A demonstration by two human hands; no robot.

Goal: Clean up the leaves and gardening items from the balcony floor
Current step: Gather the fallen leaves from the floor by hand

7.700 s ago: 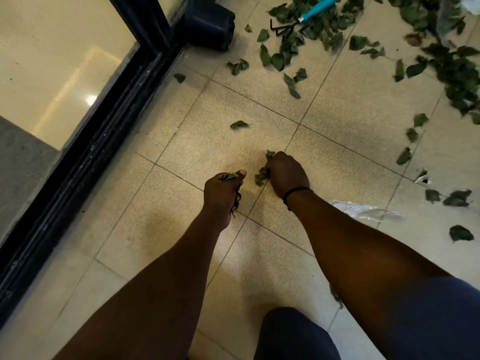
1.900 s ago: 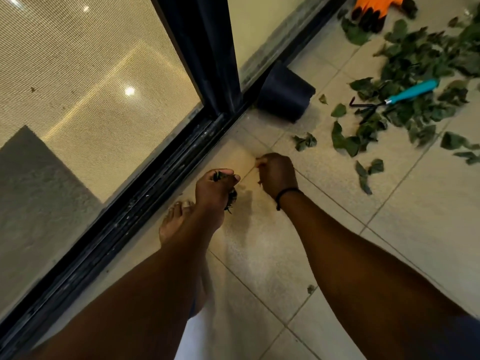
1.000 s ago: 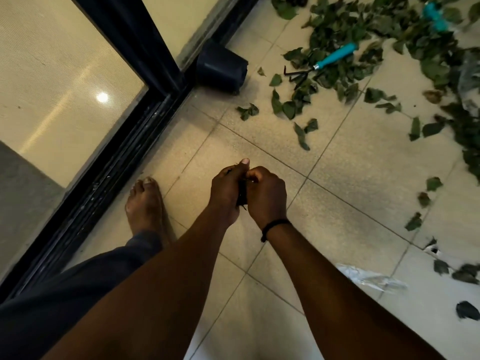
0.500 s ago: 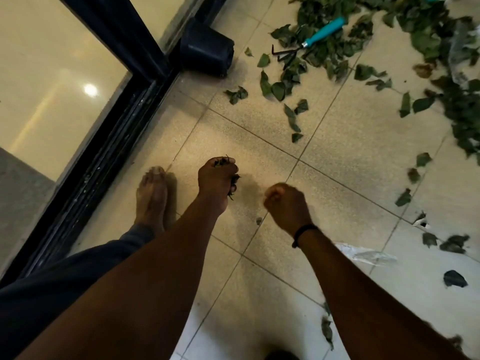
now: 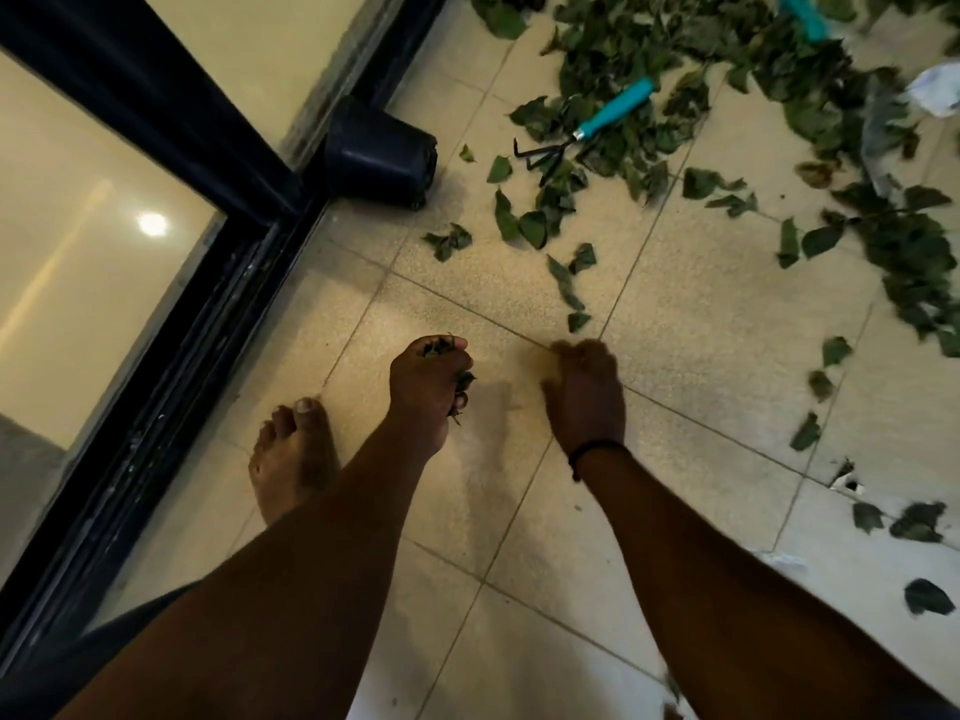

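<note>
My left hand (image 5: 426, 381) grips a bunch of green leaves (image 5: 441, 350) that poke out above and below the fist. My right hand (image 5: 584, 387) hangs beside it over the beige tiles, blurred, fingers curled; nothing shows in it. Green leaves (image 5: 566, 288) lie scattered on the floor ahead, with a dense heap (image 5: 649, 54) at the top. A small hand rake with a teal handle (image 5: 608, 114) lies in that heap. A black plant pot (image 5: 382, 153) lies on its side against the door frame.
A black sliding door track (image 5: 171, 366) runs along the left. My bare left foot (image 5: 293, 454) stands next to it. A crumpled white scrap (image 5: 935, 88) lies at the top right. Loose leaves (image 5: 917, 522) dot the right side, with another teal item (image 5: 805, 13) at the top.
My hands have parted since a second ago, when they met around the leaves. The right hand has moved forward and right. The view has shifted slightly.
</note>
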